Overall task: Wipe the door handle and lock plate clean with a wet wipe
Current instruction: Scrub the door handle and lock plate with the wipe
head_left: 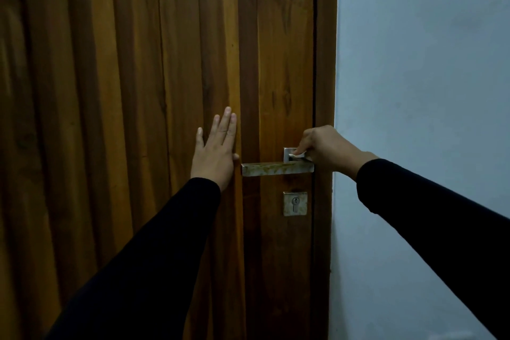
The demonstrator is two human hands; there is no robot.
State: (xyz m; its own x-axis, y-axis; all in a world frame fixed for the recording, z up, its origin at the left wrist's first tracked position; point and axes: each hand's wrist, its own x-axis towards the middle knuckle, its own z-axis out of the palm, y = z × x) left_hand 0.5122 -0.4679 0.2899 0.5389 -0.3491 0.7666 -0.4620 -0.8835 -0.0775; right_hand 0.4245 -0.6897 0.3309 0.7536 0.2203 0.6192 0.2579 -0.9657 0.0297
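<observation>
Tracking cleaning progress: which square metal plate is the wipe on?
The upper square metal plate behind the lever, under the right hand; the keyhole plate below is untouched.

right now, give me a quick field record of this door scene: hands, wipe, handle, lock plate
left hand: flat on the wooden door, fingers straight
right hand: pinching the wet wipe
wet wipe: pressed on the square handle base
door handle: horizontal lever, yellowish stains
lock plate: below the handle, untouched, spotted
wall: pale, right of door
</observation>
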